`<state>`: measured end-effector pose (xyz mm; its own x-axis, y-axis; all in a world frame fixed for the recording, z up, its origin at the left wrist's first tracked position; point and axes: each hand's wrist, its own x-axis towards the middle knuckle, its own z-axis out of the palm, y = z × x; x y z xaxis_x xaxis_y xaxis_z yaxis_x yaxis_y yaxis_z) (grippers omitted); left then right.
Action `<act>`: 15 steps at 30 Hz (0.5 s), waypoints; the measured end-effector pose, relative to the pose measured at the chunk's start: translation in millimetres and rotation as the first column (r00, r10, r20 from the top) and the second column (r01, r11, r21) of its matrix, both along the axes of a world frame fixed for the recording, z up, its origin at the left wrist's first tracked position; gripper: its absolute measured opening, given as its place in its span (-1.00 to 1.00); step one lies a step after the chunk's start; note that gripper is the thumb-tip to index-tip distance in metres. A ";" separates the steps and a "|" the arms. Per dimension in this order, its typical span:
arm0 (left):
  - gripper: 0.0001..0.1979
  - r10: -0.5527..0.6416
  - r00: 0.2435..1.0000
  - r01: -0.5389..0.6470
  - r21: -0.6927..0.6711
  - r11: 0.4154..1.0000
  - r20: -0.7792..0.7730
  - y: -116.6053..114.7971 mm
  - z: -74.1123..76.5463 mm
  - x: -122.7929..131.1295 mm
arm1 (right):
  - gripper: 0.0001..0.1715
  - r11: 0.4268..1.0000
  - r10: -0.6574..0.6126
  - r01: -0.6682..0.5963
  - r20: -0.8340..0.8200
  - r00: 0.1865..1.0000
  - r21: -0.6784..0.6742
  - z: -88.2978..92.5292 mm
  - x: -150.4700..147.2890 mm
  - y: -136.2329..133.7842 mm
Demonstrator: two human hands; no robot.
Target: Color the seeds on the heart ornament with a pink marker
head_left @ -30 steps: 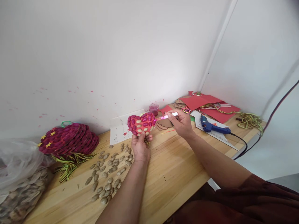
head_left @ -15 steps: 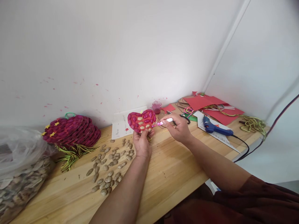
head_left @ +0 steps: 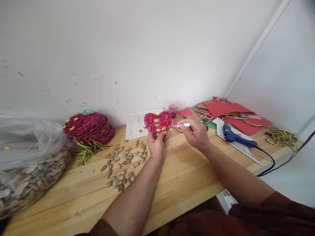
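My left hand (head_left: 157,144) grips a heart-shaped craft piece (head_left: 163,122) by its lower end, tilted up above the table. Nutshells cover its red face; most are painted magenta, while several down the middle are still pale. My right hand (head_left: 197,132) is closed around a white-handled paintbrush (head_left: 185,125) whose bristles are pink with paint. The brush tip is at the right edge of the heart; whether it touches cannot be made out. Behind the heart stands a clear cup (head_left: 173,110) of pink paint. Loose peanut shells (head_left: 120,177) lie left of my left forearm.
At the left are a stack of finished magenta pieces (head_left: 91,127) with yellow stars and green tassels, and a plastic bag (head_left: 36,173) of shells. A blue glue gun (head_left: 237,137), red paper (head_left: 221,109) and green yarn (head_left: 282,136) lie at the right. A written sheet (head_left: 134,126) is against the wall.
The whole view has shifted, so things appear farther right. The brush has gone slightly up along the heart's right edge. Both hands keep their holds.
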<state>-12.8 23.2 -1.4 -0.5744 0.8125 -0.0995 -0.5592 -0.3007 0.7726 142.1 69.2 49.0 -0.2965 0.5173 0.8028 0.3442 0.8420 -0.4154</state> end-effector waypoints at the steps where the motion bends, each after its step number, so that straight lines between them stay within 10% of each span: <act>1: -0.49 0.004 1.000 -0.004 0.002 1.000 0.010 -0.2 0.7 0.2 | -0.80 1.000 0.001 -0.001 0.003 1.000 0.007 -0.4 -0.5 -0.4; 15: -0.46 0.010 0.999 -0.011 0.015 1.000 0.036 1.6 -3.1 0.5 | -0.83 0.999 0.008 -0.009 0.017 1.000 0.049 -0.8 -1.7 -2.4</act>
<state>-12.3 24.8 -4.5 -0.5791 0.8081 -0.1078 -0.5830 -0.3181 0.7476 140.5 66.8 48.2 -0.3142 0.4745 0.8222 0.3430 0.8644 -0.3677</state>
